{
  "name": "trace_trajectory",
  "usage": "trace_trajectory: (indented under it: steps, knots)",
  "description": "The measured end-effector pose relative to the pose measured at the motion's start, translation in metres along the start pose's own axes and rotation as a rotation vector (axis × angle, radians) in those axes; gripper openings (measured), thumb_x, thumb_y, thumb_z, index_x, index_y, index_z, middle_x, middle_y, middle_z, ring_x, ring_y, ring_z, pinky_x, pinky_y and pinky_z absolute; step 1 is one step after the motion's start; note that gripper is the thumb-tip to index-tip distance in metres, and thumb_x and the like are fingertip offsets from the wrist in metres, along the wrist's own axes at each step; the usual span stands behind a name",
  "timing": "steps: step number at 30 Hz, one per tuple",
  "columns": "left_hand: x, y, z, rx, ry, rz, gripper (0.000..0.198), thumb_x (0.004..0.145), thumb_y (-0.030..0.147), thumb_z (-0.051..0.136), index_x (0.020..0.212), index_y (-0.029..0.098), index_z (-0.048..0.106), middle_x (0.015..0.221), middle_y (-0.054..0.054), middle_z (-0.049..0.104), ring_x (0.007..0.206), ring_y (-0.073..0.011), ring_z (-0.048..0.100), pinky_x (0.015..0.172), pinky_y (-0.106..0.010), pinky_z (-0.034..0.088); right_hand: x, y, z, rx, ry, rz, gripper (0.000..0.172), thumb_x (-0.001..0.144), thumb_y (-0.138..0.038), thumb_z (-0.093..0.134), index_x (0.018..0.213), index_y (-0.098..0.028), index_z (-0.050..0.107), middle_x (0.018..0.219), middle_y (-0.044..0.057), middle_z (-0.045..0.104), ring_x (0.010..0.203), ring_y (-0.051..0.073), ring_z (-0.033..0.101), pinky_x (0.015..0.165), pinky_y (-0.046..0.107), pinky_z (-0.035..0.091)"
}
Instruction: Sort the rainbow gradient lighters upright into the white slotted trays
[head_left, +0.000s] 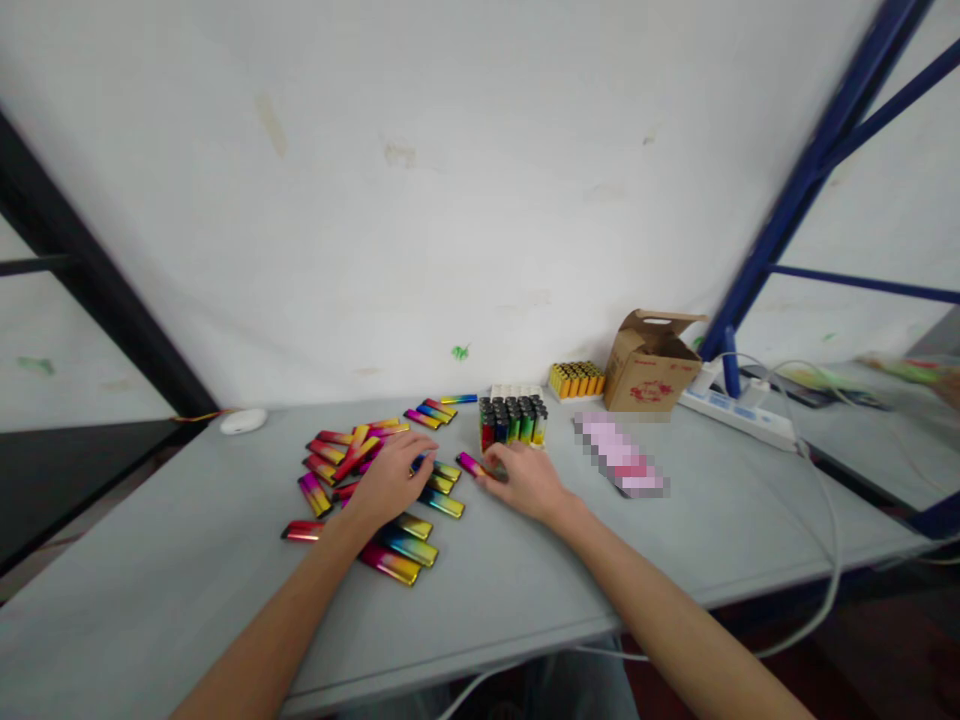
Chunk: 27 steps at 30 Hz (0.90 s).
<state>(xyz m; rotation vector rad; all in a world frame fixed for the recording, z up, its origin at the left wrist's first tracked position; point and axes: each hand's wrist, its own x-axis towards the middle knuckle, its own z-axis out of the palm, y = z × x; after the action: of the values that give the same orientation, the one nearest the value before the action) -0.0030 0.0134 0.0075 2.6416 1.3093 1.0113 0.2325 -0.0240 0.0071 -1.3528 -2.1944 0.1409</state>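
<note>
Left hand (390, 482) on rainbow sleeves (409, 545), right hand (525, 478) pinching one, box print (645, 392) unreadable

A single head-worn view looks forward and down across the grey bench (225, 560) toward the white wall (450, 200) at 12 o'clock. It sits close above the near edge, both forearms entering from 6 o'clock, blue shelving (817, 160) at 2 o'clock.

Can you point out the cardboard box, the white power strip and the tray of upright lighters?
cardboard box (646, 382): head view, front face.
white power strip (739, 415): head view, top surface.
tray of upright lighters (514, 420): head view, lighter tops.
</note>
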Motion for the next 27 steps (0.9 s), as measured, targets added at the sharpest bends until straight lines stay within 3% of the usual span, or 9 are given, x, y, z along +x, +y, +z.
trace_trajectory:
  steps: [4,7,10,15,19,24,27]
  knots:
    - [0.001,0.002,0.000,-0.019,0.029,-0.007,0.026,0.088,0.028,0.045,0.088,0.017,0.068,0.094,-0.010,0.071,0.093,-0.0235,0.063,0.090,-0.041,0.049,-0.001,0.001,0.003,0.044,-0.043,0.017,0.025,0.082,-0.030,0.065,0.105,-0.021,0.065,0.082,0.004,0.070,0.071,0.019,0.062,0.062,0.026,0.040]
    - [0.001,0.003,-0.001,-0.021,0.052,-0.010,0.027,0.089,0.029,0.044,0.086,0.017,0.068,0.093,-0.011,0.071,0.092,-0.0237,0.064,0.090,-0.041,0.050,-0.002,0.003,0.003,0.063,-0.078,-0.056,0.014,0.084,-0.025,0.062,0.095,-0.020,0.069,0.086,0.006,0.068,0.076,0.018,0.061,0.065,0.026,0.041]
    - [0.001,0.002,-0.004,-0.009,0.082,-0.023,0.028,0.090,0.030,0.043,0.086,0.017,0.068,0.095,-0.010,0.071,0.095,-0.0235,0.063,0.092,-0.041,0.048,-0.001,0.006,-0.001,0.176,-0.059,-0.068,0.017,0.089,-0.029,0.054,0.091,-0.019,0.068,0.087,0.006,0.067,0.079,0.019,0.060,0.071,0.029,0.043]
    - [0.001,-0.001,-0.009,0.024,0.198,-0.090,0.027,0.089,0.031,0.044,0.087,0.019,0.068,0.099,-0.009,0.070,0.098,-0.0224,0.063,0.095,-0.039,0.047,0.007,0.005,-0.009,0.810,0.008,0.151,0.017,0.088,-0.035,0.047,0.095,-0.020,0.052,0.089,0.004,0.064,0.077,0.016,0.061,0.065,0.028,0.047]
    - [0.001,-0.003,-0.009,0.044,0.237,-0.109,0.025,0.088,0.031,0.045,0.087,0.020,0.068,0.099,-0.008,0.070,0.098,-0.0218,0.063,0.094,-0.038,0.047,0.013,0.002,-0.016,1.276,-0.015,0.339,0.017,0.077,-0.036,0.052,0.084,-0.022,0.045,0.072,-0.003,0.055,0.063,0.013,0.057,0.055,0.024,0.045]
    - [0.001,-0.003,-0.006,0.048,0.197,-0.087,0.027,0.088,0.031,0.044,0.085,0.019,0.068,0.100,-0.010,0.070,0.098,-0.0227,0.063,0.094,-0.039,0.047,0.014,-0.001,-0.021,1.388,-0.018,0.477,0.029,0.073,-0.044,0.055,0.068,-0.022,0.037,0.052,-0.009,0.036,0.045,0.009,0.043,0.044,0.021,0.036]
    - [0.001,0.000,-0.005,0.042,0.125,-0.087,0.026,0.088,0.030,0.044,0.083,0.019,0.067,0.095,-0.009,0.071,0.094,-0.0228,0.063,0.091,-0.040,0.048,0.014,-0.005,-0.024,1.455,0.019,0.489,0.019,0.073,-0.041,0.046,0.076,-0.022,0.044,0.053,-0.006,0.042,0.045,0.012,0.044,0.043,0.022,0.036]
